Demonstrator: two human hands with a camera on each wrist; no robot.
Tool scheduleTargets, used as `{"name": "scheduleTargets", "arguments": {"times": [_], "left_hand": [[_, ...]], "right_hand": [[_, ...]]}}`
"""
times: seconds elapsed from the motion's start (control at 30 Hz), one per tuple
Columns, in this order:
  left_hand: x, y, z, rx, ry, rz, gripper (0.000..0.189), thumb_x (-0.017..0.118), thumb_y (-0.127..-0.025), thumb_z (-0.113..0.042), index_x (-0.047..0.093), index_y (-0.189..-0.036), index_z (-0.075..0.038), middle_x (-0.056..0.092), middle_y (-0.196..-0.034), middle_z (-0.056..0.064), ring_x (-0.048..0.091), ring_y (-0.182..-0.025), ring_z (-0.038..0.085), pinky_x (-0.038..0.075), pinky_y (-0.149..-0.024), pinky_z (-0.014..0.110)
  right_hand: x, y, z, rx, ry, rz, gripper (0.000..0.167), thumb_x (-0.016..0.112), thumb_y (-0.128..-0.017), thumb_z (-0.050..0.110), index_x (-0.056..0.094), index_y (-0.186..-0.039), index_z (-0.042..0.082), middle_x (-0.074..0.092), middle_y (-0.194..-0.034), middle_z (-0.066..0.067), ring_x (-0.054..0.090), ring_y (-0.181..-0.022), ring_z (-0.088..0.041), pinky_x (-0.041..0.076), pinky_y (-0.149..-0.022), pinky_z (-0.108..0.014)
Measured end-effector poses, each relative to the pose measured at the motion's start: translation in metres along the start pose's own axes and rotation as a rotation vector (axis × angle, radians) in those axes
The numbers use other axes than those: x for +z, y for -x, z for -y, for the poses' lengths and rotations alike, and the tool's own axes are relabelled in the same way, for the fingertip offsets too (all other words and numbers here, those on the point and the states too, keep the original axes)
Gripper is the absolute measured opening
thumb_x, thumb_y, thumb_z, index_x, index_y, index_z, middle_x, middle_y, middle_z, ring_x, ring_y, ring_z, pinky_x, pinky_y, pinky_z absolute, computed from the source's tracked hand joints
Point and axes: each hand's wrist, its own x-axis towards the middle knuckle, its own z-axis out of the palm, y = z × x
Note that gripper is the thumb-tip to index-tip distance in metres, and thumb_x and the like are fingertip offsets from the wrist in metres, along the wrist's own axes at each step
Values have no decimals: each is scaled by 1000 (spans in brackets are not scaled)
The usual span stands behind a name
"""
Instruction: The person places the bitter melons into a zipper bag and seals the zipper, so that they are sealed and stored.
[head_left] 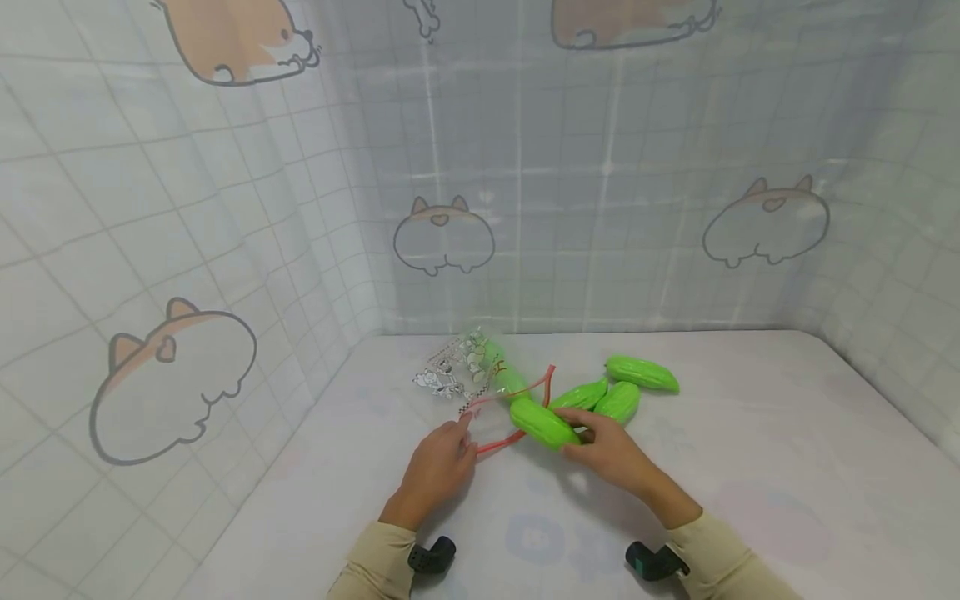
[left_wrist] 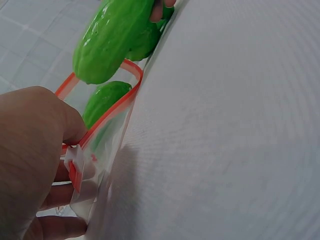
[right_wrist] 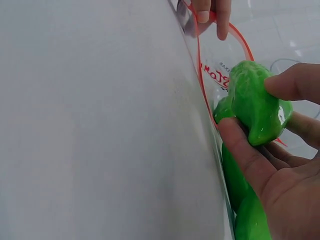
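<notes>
Five glossy green ridged gourd-shaped pieces (head_left: 542, 423), one clear plastic bag (head_left: 450, 371) with red edging.
Of the gourd-shaped pieces, one lies inside the bag, one is held and three lie outside; also two bare hands (head_left: 441, 467), two beige sleeves (head_left: 378, 560), two black wrist-worn devices (head_left: 432, 557), five orange-and-white cartoon dogs (head_left: 444, 242), one outlined bone (head_left: 428, 22).

bag (head_left: 448, 372): left, one gourd (head_left: 512, 380) inside | three gourds (head_left: 619, 402): right, on table (head_left: 750, 433)
</notes>
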Motion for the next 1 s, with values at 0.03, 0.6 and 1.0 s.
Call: {"name": "scheduleTargets", "arguments": {"times": [0.03,0.6,1.0], "left_hand": [[0,0,0,-2,-1,0,44,69,-89,-15,63,-130,2,50,-77,-7,46,-67,12,44,-62,31],[5,0,3,9,-13,-7,45,69,-90,-15,63,-131,1,53,-81,-4,47,-68,12,46,-63,33],[5,2,3,9,-12,-20,45,69,-89,-15,63,-131,0,54,-83,-2,48,-69,13,47,-65,34]], "right_hand": [[1,-1,0,-2,5,0,56,72,-86,7,56,-139,0,59,-131,-22,64,-103,-28,54,-80,-29],[11,-8,-2,-38,71,-3,48,73,-89,10,62,-135,4,60,-135,-17,59,-116,-33,50,-93,-44],[19,-14,-2,-6,74,-8,46,68,-89,9,63,-135,5,59,-137,-16,57,-120,-33,48,-94,-47]]}}
